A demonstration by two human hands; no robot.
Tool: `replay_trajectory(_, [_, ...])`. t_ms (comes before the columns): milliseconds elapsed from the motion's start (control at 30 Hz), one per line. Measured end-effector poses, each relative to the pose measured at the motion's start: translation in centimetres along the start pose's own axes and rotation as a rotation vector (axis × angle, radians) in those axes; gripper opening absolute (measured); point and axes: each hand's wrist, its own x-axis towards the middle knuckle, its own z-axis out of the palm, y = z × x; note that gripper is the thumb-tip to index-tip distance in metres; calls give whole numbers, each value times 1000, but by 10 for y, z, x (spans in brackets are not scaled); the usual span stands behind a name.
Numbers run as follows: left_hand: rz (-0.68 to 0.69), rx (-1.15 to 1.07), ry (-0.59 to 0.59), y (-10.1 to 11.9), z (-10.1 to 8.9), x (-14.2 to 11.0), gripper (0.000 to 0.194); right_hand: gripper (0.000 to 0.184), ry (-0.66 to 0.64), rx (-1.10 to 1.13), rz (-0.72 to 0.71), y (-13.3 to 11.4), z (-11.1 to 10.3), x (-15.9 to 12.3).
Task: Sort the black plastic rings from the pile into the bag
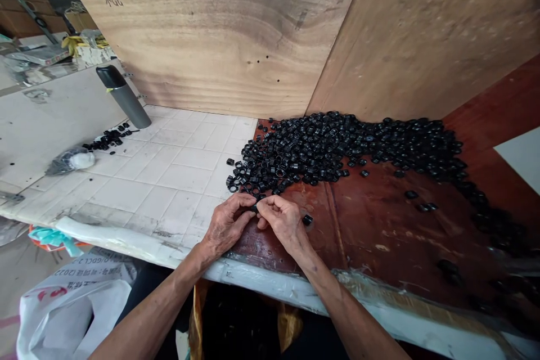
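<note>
Between the fingertips of my left hand [228,222] and my right hand [280,219] is a small black ring [254,208], mostly covered by the fingers. Both hands are closed on it in a pinch, close above the near edge of the table. Just beyond them spreads a large pile of black plastic rings [312,146], short and hollow. One loose black ring [307,219] lies right beside my right hand. Another single ring [230,162] sits on the white tiled side, left of the pile.
A grey flask [126,98] stands at the left, with small black pieces [112,138] and a clear plastic bag [70,160] by it. Plywood boards [236,39] wall off the back. Below the padded table edge [139,244] are a white sack [76,304] and an open brown bag [198,320].
</note>
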Motion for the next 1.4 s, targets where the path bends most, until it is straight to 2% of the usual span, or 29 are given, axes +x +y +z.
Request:
replay_trajectory(100, [-43, 7, 9, 2, 0, 0, 22, 22, -20, -30, -36, 2, -1, 0])
replay_trajectory(167, [-141, -54, 24, 5, -1, 0, 20, 13, -2, -100, -180, 1, -2, -1])
replay_trajectory(267, [-351, -284, 18, 10, -3, 2, 23, 11, 20, -180, -435, -2, -3, -2])
replay_trajectory(367, [-452, -483, -2, 14, -5, 4, 28, 13, -10, -139, -515, -4, -3, -3])
replay_trajectory(533, [-377, -452, 56, 14, -2, 6, 24, 9, 9, -38, -381, -5, -2, -3])
replay_trajectory(633, [-286, -380, 79, 11, 1, 5, 21, 21, 69, 41, -229, -2, -2, -2])
replay_trajectory(767, [-206, -294, 63, 9, 1, 4, 17, 22, 22, 66, -53, -2, -2, -1])
replay_trajectory(967, [-297, -383, 58, 11, 2, 4, 22, 9, -5, 29, -298, -7, -3, 0])
replay_trajectory(1067, [-305, -421, 47, 13, 2, 4, 23, 19, -3, 27, -275, -5, -2, -1])
replay_trajectory(1167, [-265, -366, 33, 14, 1, 3, 21, 32, 49, -28, -277, -1, 1, -1])
replay_trajectory(1300, [-158, -208, -22, 14, -1, 1, 18, 25, 70, -190, -356, 1, 2, -3])
replay_trajectory(1400, [-140, -184, -44, 12, -1, 1, 19, 23, 61, -242, -373, 1, 1, -6])
